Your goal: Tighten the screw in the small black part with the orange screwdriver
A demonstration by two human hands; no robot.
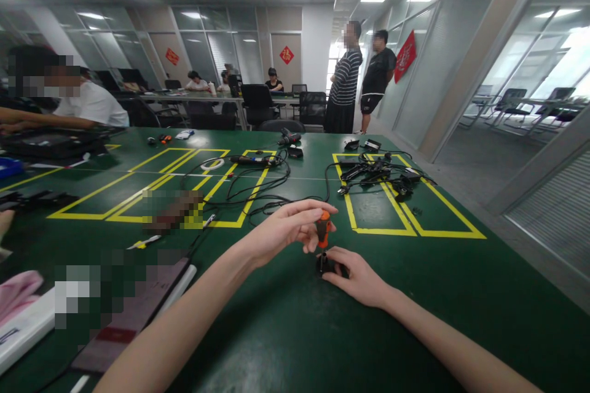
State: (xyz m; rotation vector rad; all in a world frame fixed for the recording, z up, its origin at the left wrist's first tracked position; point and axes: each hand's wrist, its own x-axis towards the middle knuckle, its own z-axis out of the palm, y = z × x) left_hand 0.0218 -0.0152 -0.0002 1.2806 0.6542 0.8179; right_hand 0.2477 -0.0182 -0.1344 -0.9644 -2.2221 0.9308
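Observation:
My left hand (290, 225) closes around the orange-and-black handle of a short screwdriver (324, 230), its thumb and fingers near the handle's top. The screwdriver stands upright with its shaft pointing down to a small black part (324, 265) on the green table. My right hand (356, 276) grips that black part from the right, its fingers wrapped over the top and side. Whether the tip sits in a screw is too small to tell.
Yellow tape outlines mark the green table (286, 319). Black cables and parts (369, 171) lie at the far right; a corded pen-shaped black tool (255, 160) and a power screwdriver (289, 137) lie beyond my hands. A phone-like slab (138, 313) rests at left. A co-worker (92, 101) sits far left.

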